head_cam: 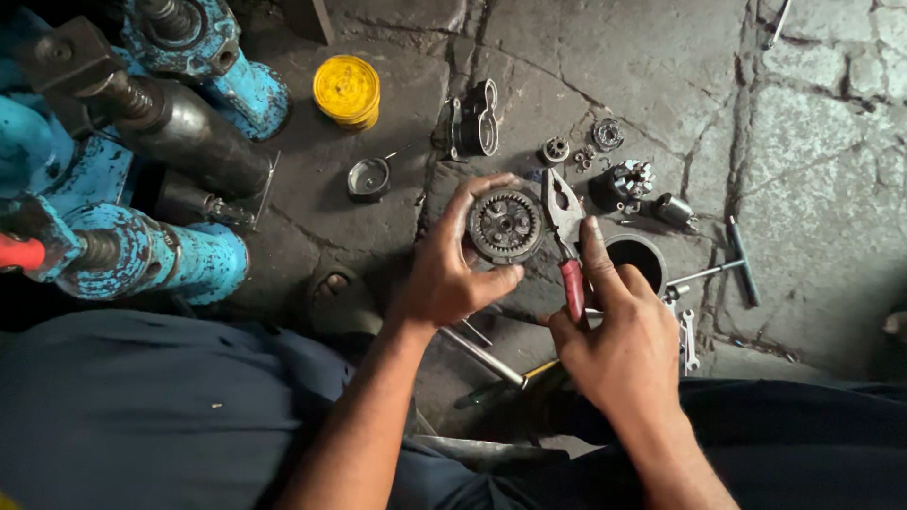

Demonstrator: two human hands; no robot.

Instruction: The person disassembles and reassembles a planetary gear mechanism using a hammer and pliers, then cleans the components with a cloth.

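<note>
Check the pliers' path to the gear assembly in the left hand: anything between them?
Nothing visible. The left hand holds the round gear assembly with its toothed face open to the camera. The red-handled pliers in the right hand sit just right of its rim, jaws apart, with only a narrow gap and no part between them.

1. Both forearms are bare right up to the near edge, no sleeves, no watch, no wristband
2. The left hand (452, 274) has no glove and no rings showing
3. The right hand (619, 345) is ungloved too, grime darkening the fingers and knuckles
4. Dark blue-grey trousers cover the legs, near left and near right
5. The cloth looks plain and a bit dusty, with pale specks on the left leg
</note>
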